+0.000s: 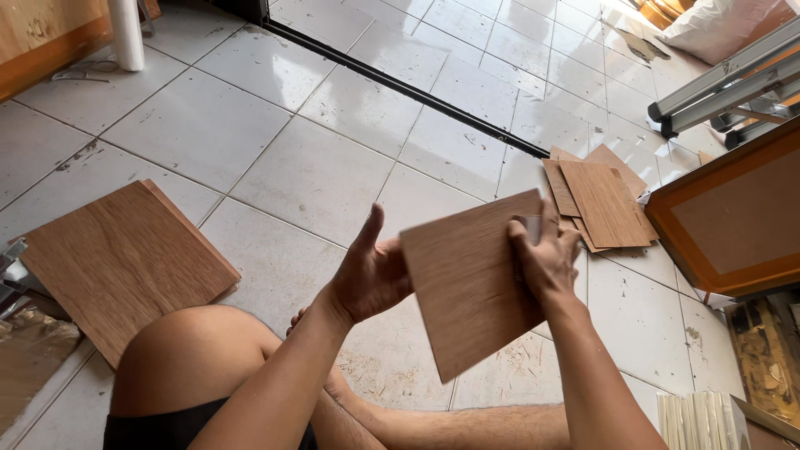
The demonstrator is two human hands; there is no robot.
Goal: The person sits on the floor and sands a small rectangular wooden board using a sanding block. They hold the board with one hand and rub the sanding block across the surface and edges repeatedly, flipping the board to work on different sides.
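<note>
You hold a thin wooden sheet [471, 287] in the middle of the frame, tilted before you. Your left hand [371, 275] supports its left edge, thumb raised and apart; your right hand [546, 258] has its fingers closed on the right edge. More sheets [600, 204] lie at upper right on the tiled floor [317, 167].
</note>
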